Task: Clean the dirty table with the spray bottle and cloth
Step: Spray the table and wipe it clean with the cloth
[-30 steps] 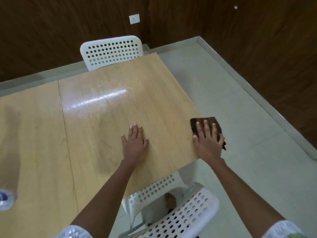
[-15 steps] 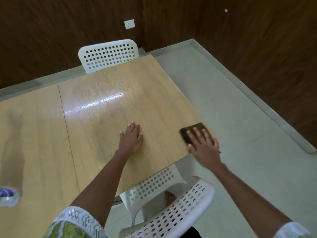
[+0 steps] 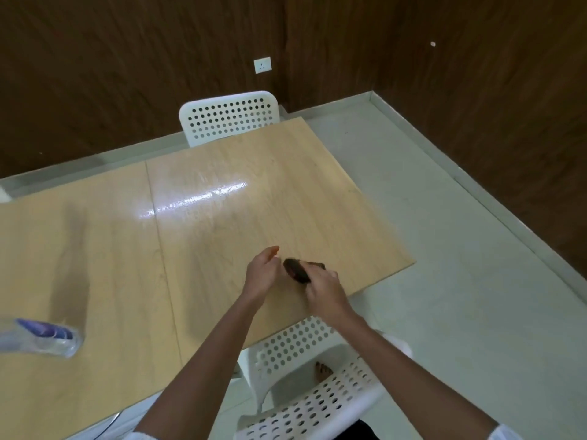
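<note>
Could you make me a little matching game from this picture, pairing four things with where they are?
Things:
1. cloth
2. spray bottle
3. far chair
4. wall socket

Places:
A. on the dark wood wall
B. pushed in at the table's far edge
C. at the left edge of the view, on the table
D. bunched in the right hand, beside the left hand

Pairs: 1-D, 2-C, 3-B, 4-A

Table: pale wood-grain laminate, smooth, glossy with glare; cloth: dark fabric, matt; spray bottle: clear plastic; chairs: white perforated plastic.
</note>
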